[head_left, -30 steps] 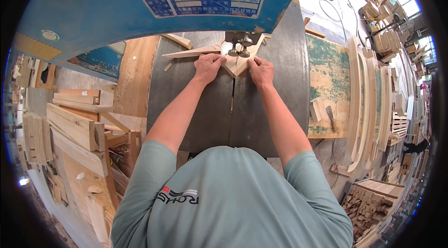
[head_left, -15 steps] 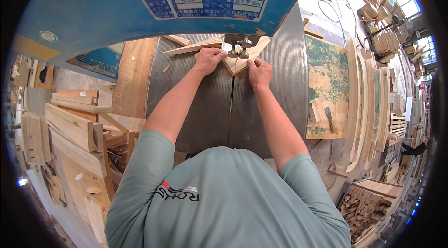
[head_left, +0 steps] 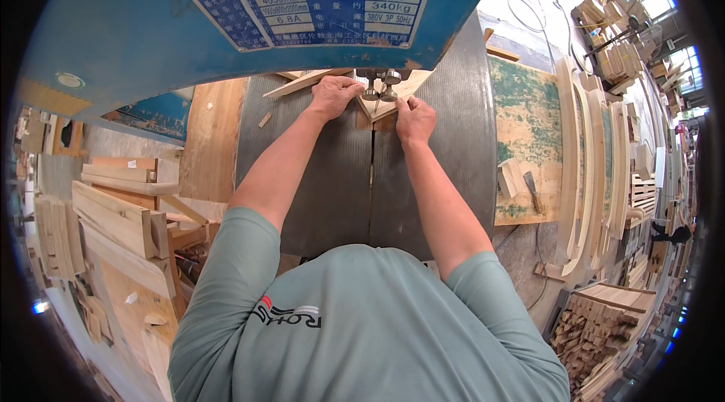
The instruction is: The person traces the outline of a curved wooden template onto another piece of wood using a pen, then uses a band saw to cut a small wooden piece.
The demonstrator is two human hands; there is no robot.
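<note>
Under the steel guide rollers (head_left: 381, 92) of a blue bandsaw (head_left: 143, 39) lies a pale wooden board (head_left: 414, 86), one pointed corner toward me. My left hand (head_left: 332, 97) is closed in a pinch at its left edge, fingertips close to the rollers. At the right edge, my right hand (head_left: 414, 121) grips the board between thumb and fingers. Both forearms reach forward over the dark ridged saw table (head_left: 325, 198). The blade is hard to make out, and the saw's housing hides the board's far end.
Left of the board lie a long wooden offcut (head_left: 310, 82) and a small scrap (head_left: 265, 120). A scraper (head_left: 532, 190) and wood block (head_left: 513, 177) rest on the worn green-painted board (head_left: 529, 130) at right. Stacked timber (head_left: 113, 213) stands at left, curved wooden pieces (head_left: 585, 168) at right.
The view has tilted slightly, so the saw's housing and label plate sit lower in the picture. Both hands keep their hold at the board's edges, with little visible movement on the table.
</note>
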